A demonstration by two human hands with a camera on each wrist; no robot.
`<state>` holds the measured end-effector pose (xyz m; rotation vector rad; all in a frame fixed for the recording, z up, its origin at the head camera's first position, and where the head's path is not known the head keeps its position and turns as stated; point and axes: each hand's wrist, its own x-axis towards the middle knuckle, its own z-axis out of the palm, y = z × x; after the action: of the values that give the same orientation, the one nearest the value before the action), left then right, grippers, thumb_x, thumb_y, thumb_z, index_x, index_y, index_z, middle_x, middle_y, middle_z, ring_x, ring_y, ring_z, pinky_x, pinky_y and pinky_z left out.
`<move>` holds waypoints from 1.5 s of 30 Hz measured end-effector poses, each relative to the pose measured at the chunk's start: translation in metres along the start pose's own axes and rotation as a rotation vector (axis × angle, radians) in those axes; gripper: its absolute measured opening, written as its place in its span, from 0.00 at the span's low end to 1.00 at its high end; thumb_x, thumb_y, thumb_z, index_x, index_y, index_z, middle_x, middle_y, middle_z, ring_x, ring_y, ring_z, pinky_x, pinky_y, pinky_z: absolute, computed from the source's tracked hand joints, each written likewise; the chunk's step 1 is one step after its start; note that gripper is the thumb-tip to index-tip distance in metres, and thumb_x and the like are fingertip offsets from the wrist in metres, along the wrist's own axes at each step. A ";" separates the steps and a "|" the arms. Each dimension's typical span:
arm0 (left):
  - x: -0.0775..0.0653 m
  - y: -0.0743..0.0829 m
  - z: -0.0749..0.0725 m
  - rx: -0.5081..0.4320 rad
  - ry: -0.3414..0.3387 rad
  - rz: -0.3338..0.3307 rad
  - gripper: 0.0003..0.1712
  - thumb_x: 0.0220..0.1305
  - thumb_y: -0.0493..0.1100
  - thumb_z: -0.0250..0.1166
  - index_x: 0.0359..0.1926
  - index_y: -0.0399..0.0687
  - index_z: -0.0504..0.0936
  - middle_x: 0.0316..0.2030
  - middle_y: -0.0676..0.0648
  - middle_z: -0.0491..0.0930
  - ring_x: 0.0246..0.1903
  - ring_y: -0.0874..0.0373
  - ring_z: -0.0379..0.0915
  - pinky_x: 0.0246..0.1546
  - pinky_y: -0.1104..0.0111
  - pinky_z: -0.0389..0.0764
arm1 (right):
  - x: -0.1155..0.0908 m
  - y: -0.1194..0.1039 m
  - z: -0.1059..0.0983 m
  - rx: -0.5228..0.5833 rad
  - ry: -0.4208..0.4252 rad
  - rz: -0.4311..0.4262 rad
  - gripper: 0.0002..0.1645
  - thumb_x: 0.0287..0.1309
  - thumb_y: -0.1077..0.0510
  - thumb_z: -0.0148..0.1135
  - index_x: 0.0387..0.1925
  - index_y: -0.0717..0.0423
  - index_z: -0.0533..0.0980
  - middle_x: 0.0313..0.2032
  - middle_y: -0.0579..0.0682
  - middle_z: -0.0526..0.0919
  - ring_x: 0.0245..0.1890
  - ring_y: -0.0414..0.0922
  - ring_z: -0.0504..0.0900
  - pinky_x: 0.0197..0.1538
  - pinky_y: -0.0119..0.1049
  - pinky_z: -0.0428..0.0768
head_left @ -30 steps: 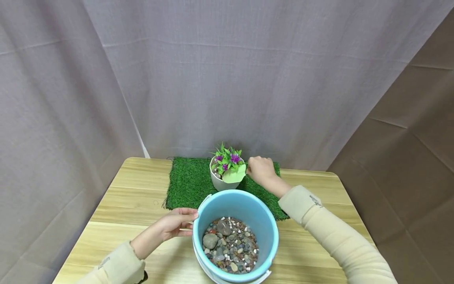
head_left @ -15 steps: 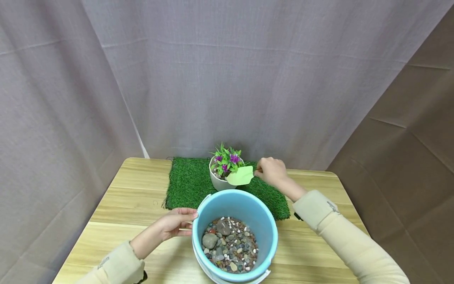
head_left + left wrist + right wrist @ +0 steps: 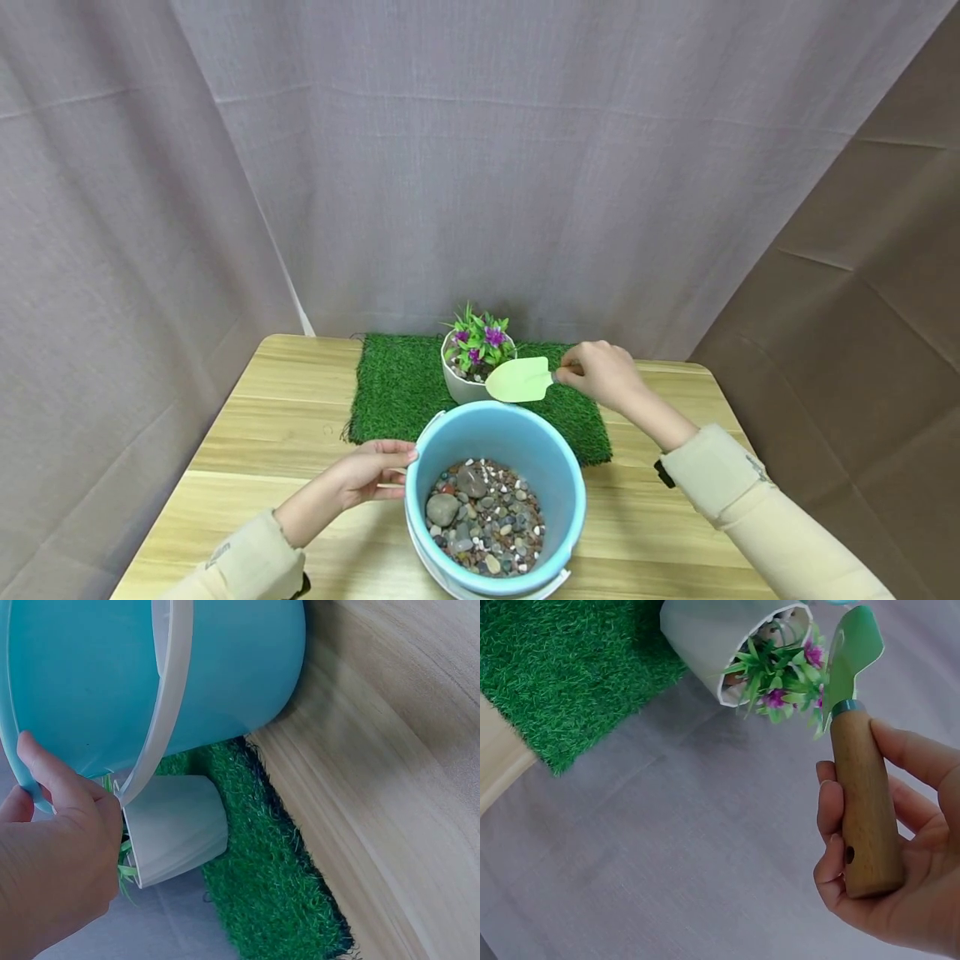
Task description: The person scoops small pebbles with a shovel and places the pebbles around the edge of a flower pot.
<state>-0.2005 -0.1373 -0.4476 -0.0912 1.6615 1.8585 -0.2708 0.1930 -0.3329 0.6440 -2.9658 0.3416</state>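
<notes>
My right hand point(image 3: 603, 375) grips the wooden handle point(image 3: 866, 810) of a small hand trowel with a pale green blade point(image 3: 519, 380). The blade is level in front of the flower pot point(image 3: 461, 388), just beyond the far rim of a light blue bucket point(image 3: 567, 492). Pebbles point(image 3: 504, 529) and two larger stones cover the bucket's bottom. At the bucket's left rim, my left hand point(image 3: 371, 475) pinches the edge between thumb and fingers. Purple flowers point(image 3: 775, 697) and green leaves rise from the white pot, which has small stones inside.
A green artificial turf mat point(image 3: 401, 379) lies under the pot at the back of the wooden table point(image 3: 247, 442). The bucket's white handle point(image 3: 172, 682) hangs down its side. Grey curtain point(image 3: 480, 167) closes off the back, and a brown one point(image 3: 847, 333) the right.
My right hand has drawn the trowel away from the pot, rightward and slightly toward me. More of the blade and its neck now show. My left hand stays on the bucket rim.
</notes>
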 end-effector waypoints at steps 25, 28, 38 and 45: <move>0.001 0.000 -0.001 -0.023 -0.028 0.000 0.16 0.63 0.41 0.60 0.51 0.38 0.75 0.27 0.55 0.80 0.28 0.67 0.76 0.36 0.73 0.87 | -0.034 -0.011 0.013 -0.074 0.076 -0.408 0.04 0.48 0.57 0.71 0.29 0.51 0.84 0.25 0.43 0.82 0.22 0.33 0.74 0.25 0.23 0.71; 0.002 -0.001 -0.001 -0.019 -0.028 -0.003 0.16 0.63 0.41 0.60 0.50 0.39 0.75 0.28 0.55 0.80 0.28 0.66 0.76 0.36 0.73 0.86 | -0.036 -0.014 0.021 -0.115 0.073 -0.440 0.04 0.46 0.55 0.72 0.25 0.48 0.82 0.22 0.40 0.79 0.20 0.31 0.70 0.26 0.22 0.63; 0.001 -0.005 -0.001 -0.025 -0.033 -0.005 0.15 0.64 0.41 0.60 0.50 0.40 0.76 0.28 0.55 0.79 0.28 0.67 0.76 0.36 0.74 0.86 | -0.049 -0.031 0.053 -0.386 0.091 -0.640 0.12 0.41 0.55 0.73 0.15 0.45 0.75 0.16 0.39 0.70 0.17 0.36 0.61 0.27 0.26 0.45; 0.001 -0.004 -0.001 -0.025 -0.041 0.022 0.16 0.64 0.41 0.60 0.51 0.39 0.75 0.28 0.56 0.80 0.28 0.67 0.77 0.37 0.73 0.87 | -0.048 -0.040 0.065 -0.671 0.149 -0.764 0.11 0.39 0.54 0.72 0.12 0.44 0.77 0.17 0.40 0.72 0.18 0.39 0.62 0.27 0.29 0.55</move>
<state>-0.1995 -0.1378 -0.4520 -0.0455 1.6173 1.8853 -0.2134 0.1617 -0.3942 1.4307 -2.2193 -0.5961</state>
